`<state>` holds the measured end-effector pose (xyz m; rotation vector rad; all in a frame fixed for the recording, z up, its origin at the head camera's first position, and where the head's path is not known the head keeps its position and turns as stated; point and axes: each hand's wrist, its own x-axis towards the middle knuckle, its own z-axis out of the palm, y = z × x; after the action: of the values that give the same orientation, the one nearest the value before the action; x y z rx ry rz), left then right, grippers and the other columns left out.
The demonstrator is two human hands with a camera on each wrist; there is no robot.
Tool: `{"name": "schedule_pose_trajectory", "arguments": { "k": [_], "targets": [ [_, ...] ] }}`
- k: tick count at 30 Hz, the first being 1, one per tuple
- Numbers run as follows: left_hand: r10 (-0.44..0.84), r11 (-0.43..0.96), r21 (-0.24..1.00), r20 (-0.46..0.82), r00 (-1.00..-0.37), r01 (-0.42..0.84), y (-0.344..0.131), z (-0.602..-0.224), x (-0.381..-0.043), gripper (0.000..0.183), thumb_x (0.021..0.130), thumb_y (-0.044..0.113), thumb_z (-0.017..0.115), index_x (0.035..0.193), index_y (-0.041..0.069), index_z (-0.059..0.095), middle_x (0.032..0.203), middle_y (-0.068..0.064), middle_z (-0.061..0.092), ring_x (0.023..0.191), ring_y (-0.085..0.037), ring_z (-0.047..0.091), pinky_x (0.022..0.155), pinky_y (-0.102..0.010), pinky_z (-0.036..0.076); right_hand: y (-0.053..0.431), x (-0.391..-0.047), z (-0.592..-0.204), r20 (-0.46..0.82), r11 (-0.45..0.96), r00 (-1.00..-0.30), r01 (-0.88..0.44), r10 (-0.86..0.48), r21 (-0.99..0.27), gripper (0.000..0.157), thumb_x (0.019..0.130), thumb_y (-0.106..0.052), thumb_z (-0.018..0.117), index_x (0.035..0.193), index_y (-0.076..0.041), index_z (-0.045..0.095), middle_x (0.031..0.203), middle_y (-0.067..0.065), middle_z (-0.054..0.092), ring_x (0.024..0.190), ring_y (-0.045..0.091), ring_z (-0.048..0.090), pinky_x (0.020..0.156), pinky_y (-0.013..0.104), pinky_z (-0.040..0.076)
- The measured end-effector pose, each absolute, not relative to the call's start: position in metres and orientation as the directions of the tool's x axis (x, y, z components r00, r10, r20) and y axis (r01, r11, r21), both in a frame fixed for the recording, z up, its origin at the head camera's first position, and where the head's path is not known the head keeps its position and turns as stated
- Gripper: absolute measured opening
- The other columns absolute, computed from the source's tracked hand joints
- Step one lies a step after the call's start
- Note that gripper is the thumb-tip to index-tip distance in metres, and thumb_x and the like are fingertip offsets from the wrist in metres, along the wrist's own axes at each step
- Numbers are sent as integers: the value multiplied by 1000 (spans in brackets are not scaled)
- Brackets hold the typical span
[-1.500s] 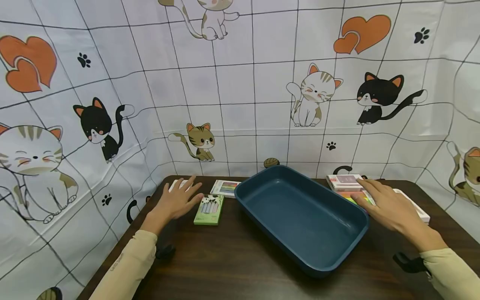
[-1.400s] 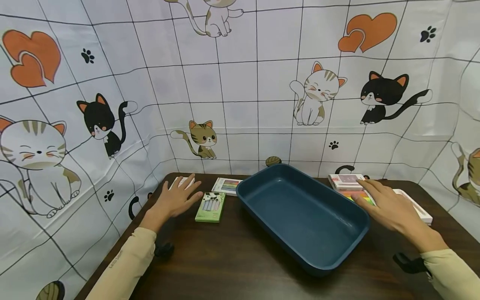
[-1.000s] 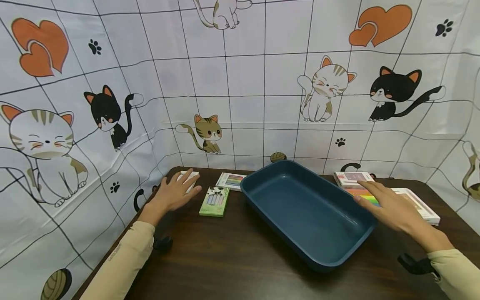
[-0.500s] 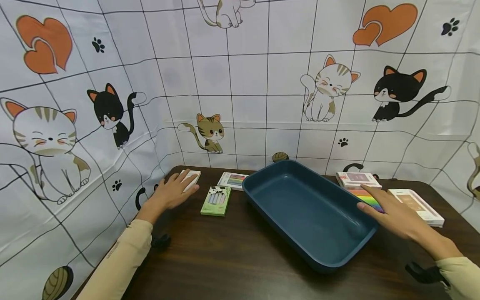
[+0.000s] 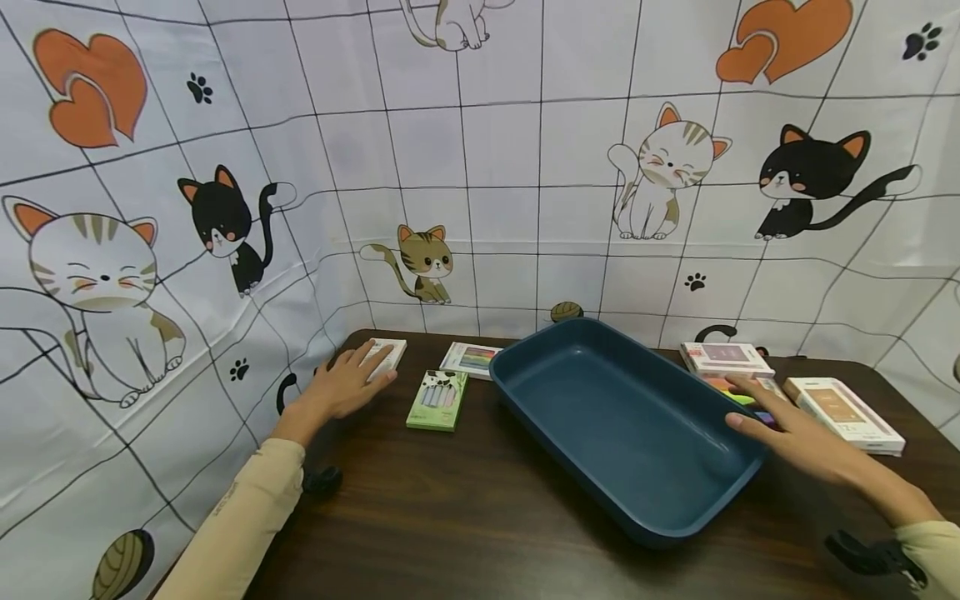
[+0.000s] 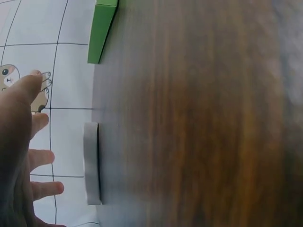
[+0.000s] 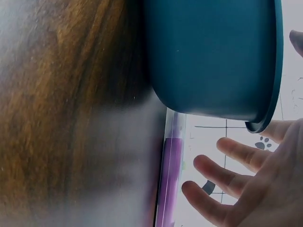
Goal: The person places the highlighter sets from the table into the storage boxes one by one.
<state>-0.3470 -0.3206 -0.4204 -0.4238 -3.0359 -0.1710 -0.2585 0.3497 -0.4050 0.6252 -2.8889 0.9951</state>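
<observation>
My left hand (image 5: 337,396) hovers with spread fingers over the table's left side, overlapping a flat white box (image 5: 392,353) in the head view. To its right lies a green box (image 5: 437,402) with a cow pattern and pastel sticks pictured on it. A deep blue rectangular bin (image 5: 615,433) stands at an angle in the middle. Beyond the bin's right wall my right hand (image 5: 813,442) hangs in the air, fingers extended, holding nothing. Its fingers partly hide a rainbow-coloured pack (image 5: 738,396); in the right wrist view a clear-sided case with purple contents (image 7: 170,175) shows below the fingers.
A white box with a rainbow panel (image 5: 474,359) lies behind the green one, close to the bin. At the back right are a white box with a mauve panel (image 5: 726,358) and one with a tan panel (image 5: 843,414). A cat-print curtain (image 5: 495,167) encloses the table (image 5: 420,517).
The head view has shifted, so the scene sits further right. My left hand has drawn left, away from the green box. My right hand has moved right and nearer, uncovering more of the tan-panelled box.
</observation>
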Motion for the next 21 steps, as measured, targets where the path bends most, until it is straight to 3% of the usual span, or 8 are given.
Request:
{"name": "schedule_pose_trajectory", "arguments": {
  "k": [4, 8, 11, 15, 21],
  "targets": [
    [268, 954, 114, 88, -959, 277, -321, -420, -346, 78, 102, 70, 27, 165, 24, 22, 167, -16, 15, 146, -47, 22, 102, -82, 21, 352, -257, -407, 138, 684, -920, -366, -366, -632, 72, 107, -28, 54, 165, -15, 14, 155, 30, 30, 131, 61, 34, 92, 75, 37],
    [260, 953, 140, 79, -962, 269, -322, -423, -346, 76, 104, 67, 30, 165, 23, 21, 167, -17, 14, 145, -49, 22, 101, -83, 21, 356, -256, -409, 142, 667, -912, -380, -384, -641, 72, 106, -24, 55, 165, -20, 15, 154, 27, 33, 130, 61, 37, 98, 44, 48],
    [247, 953, 169, 51, -968, 252, -323, -425, -346, 78, 103, 68, 32, 165, 23, 18, 167, -18, 11, 145, -52, 19, 99, -85, 20, 359, -254, -410, 143, 664, -909, -386, -391, -641, 72, 105, -22, 58, 165, -21, 17, 156, 26, 32, 129, 60, 39, 93, 37, 49],
    [246, 946, 211, 31, -969, 247, -323, -425, -346, 82, 101, 69, 36, 165, 21, 16, 167, -22, 8, 144, -56, 15, 99, -85, 20, 363, -252, -408, 146, 655, -907, -390, -396, -647, 74, 103, -21, 60, 164, -15, 19, 157, 29, 28, 128, 63, 38, 92, 65, 46],
    [271, 934, 231, 37, -962, 272, -326, -423, -347, 82, 103, 65, 41, 164, 16, 19, 164, -27, 11, 142, -60, 17, 100, -83, 23, 366, -249, -410, 125, 663, -917, -364, -380, -654, 79, 99, -22, 67, 164, -16, 22, 158, 28, 27, 131, 59, 38, 89, 66, 47]
  ]
}}
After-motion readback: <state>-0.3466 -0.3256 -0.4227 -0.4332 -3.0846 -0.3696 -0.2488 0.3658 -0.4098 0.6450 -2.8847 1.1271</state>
